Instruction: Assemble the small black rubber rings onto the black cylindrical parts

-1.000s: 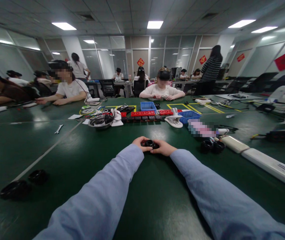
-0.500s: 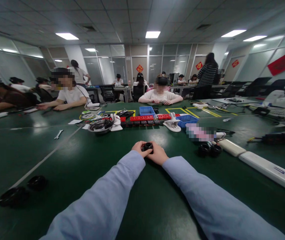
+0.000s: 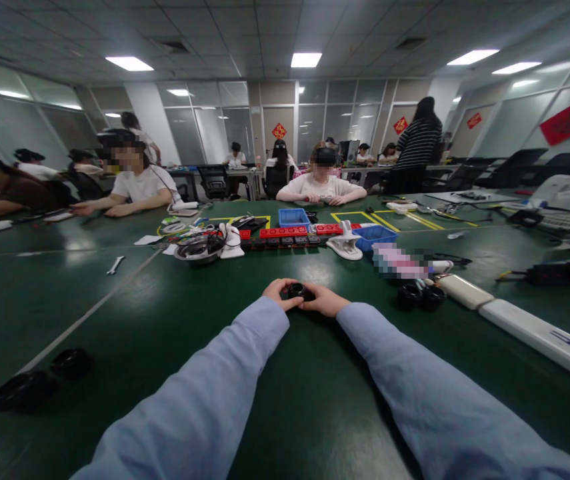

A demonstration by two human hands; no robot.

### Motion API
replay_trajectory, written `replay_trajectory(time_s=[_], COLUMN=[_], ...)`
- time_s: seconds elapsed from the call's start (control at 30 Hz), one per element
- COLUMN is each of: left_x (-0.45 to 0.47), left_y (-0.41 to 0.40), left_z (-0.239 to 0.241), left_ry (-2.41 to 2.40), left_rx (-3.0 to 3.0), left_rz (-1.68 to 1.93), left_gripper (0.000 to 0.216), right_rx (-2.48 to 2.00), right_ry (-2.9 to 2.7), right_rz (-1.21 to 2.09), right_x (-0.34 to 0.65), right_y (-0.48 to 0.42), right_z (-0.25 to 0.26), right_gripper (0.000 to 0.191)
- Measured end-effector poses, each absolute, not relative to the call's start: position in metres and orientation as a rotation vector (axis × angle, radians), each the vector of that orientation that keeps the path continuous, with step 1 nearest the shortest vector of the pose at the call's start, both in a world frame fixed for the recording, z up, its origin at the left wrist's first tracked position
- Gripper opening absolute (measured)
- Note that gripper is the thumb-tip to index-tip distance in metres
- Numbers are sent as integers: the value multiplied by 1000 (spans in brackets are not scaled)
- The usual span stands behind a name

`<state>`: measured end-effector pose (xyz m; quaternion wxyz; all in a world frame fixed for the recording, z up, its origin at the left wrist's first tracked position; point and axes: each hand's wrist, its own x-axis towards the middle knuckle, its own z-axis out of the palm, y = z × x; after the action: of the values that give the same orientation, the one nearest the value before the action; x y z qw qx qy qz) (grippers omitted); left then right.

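Note:
Between my two hands, over the middle of the green table (image 3: pixel 309 373), is a small round black ring-shaped part (image 3: pixel 296 291) with an opening on top. From the left, my left hand (image 3: pixel 279 293) is closed around it with fingers and thumb. My right hand (image 3: pixel 325 299) grips it from the other side, thumb and fingers against its edge. My palms hide its lower part. Similar black round parts lie in pairs: two at the right (image 3: pixel 421 297), and a larger one (image 3: pixel 23 391) beside a smaller one (image 3: pixel 71 363) at the far left.
Ahead stand a red power strip (image 3: pixel 289 233), white clamps (image 3: pixel 345 243), blue bins (image 3: pixel 375 237) and a bowl of cables (image 3: pixel 199 248). A wrench (image 3: pixel 115 265) lies left; a long white device (image 3: pixel 539 337) lies right. A person (image 3: pixel 321 183) sits opposite.
My right hand has shifted slightly right, its wrist turning outward, with the fingers still on the black ring-shaped part. My left hand stays nearly in place.

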<state>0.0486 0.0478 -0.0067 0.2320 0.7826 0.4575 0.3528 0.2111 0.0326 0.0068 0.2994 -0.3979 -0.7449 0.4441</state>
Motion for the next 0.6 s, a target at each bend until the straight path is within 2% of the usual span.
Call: replay_trajectory(time_s=[0.33,0.6], left_x=[52,67], left_y=[44,38], left_z=[-4,-4], left_ry=[1268,1539], left_rx=[2145,2046], left_rz=[965,1086], left_gripper=[41,38], right_rx=[-1174,-1610], right_ry=[-2004,-1876], right_rz=[1036,430], right_x=[211,191], right_y=[33,24], right_z=[5,-2], right_gripper=[36,28])
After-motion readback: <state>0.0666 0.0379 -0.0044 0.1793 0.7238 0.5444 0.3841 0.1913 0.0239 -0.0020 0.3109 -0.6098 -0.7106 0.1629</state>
